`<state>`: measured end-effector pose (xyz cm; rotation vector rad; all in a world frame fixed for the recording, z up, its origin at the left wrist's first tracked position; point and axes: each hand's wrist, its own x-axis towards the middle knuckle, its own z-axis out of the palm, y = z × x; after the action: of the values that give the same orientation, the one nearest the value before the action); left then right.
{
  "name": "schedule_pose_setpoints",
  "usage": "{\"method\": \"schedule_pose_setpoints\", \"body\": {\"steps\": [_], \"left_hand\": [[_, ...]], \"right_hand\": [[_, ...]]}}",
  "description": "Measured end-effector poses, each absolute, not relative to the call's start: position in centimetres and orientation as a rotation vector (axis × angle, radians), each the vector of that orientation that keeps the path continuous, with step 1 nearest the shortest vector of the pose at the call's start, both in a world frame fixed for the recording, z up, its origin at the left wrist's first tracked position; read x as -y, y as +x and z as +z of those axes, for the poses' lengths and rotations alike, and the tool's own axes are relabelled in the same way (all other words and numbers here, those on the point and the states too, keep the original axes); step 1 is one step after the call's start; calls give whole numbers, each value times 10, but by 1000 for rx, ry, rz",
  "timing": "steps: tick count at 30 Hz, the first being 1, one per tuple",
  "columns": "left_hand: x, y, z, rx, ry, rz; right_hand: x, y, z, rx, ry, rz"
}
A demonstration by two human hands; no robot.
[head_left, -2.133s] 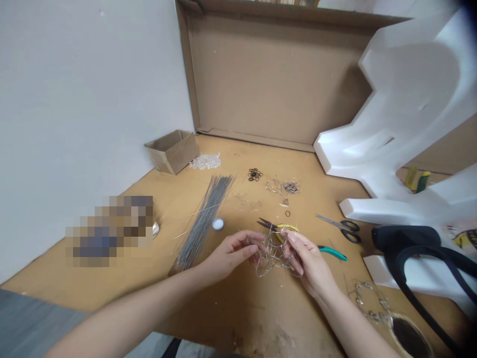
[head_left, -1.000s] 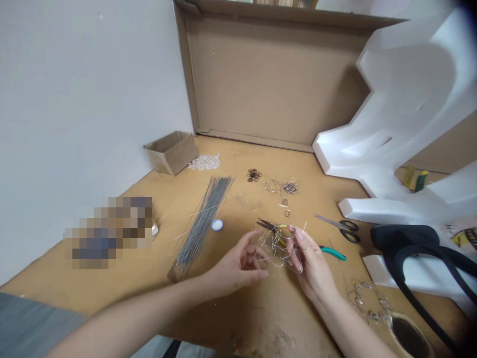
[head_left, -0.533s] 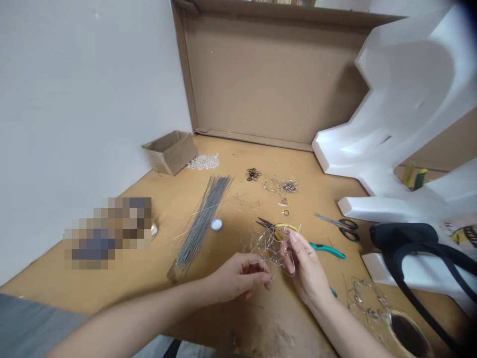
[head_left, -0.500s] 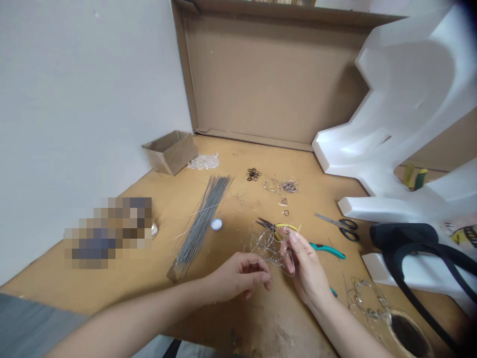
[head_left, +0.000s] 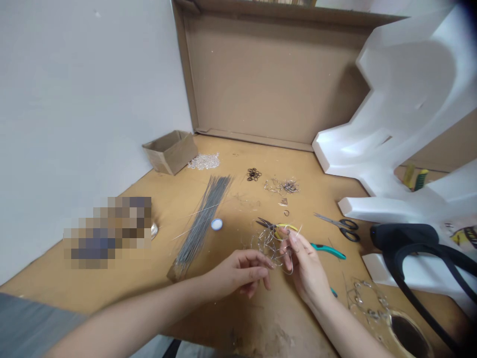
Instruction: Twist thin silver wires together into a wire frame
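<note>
My right hand (head_left: 303, 261) pinches a loose tangle of thin silvery wire (head_left: 266, 242) between thumb and fingers. The tangle spreads to the left of that hand. Just below it my left hand (head_left: 249, 272) has its fingers curled and apart, with nothing visible between them. Behind the tangle lie pliers with yellow handles (head_left: 271, 225), partly covered by wire and my right hand. A teal handle (head_left: 330, 250) shows to the right of my right hand. A small dark ring (head_left: 286, 213) lies above the pliers.
A bundle of straight grey wires (head_left: 204, 219) lies left, with a round white-and-blue lid (head_left: 216, 224) beside it. Scissors (head_left: 343, 227) and white foam (head_left: 387, 209) are right. Farther back are black rings (head_left: 254, 174), clear beads (head_left: 204, 161) and a cardboard box (head_left: 171, 153).
My left hand's fingers have loosened and spread a little near the tangle. My right hand has barely moved and still pinches the wire.
</note>
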<state>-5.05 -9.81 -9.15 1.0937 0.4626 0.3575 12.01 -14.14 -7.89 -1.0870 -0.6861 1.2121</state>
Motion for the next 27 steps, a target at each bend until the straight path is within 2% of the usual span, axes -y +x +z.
{"method": "schedule_pose_setpoints", "body": {"steps": [11, 27], "left_hand": [[99, -53, -88, -507, 1273, 477], [100, -54, -83, -521, 1326, 470]], "right_hand": [[139, 119, -71, 581, -1115, 1229], [138, 121, -76, 555, -1128, 1313]]}}
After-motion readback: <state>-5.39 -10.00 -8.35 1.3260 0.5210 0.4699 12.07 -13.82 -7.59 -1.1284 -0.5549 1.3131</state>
